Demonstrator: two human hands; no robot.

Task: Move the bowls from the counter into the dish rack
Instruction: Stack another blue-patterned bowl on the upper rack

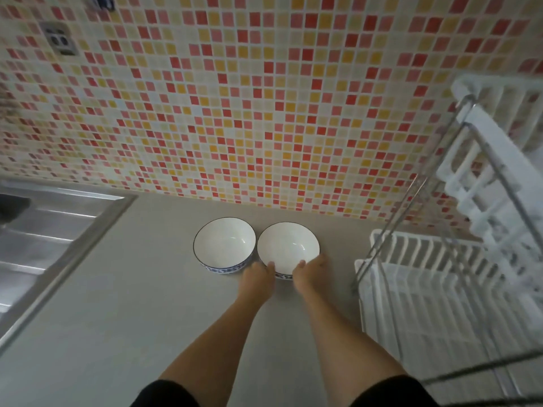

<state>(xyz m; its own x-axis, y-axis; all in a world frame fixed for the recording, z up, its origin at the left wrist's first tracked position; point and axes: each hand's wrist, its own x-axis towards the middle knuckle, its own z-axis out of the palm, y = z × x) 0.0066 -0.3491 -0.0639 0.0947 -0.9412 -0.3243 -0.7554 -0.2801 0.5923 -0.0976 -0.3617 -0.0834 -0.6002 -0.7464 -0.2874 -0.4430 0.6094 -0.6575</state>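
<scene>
Two white bowls with dark rims and blue patterned bases stand side by side on the grey counter near the tiled wall. The left bowl (pixel 224 243) is untouched. Both hands grip the near rim of the right bowl (pixel 289 245): my left hand (pixel 258 276) has its thumb over the rim's left side, my right hand (pixel 307 274) holds the right side. This bowl rests on the counter. The white dish rack (pixel 411 289) with a metal frame stands at the right.
A steel sink with a ribbed drainboard (pixel 44 239) lies at the left. The mosaic wall (pixel 264 113) rises right behind the bowls. The rack's upper tier (pixel 484 171) overhangs at the right. Bare grey counter (pixel 117 318) spreads in front.
</scene>
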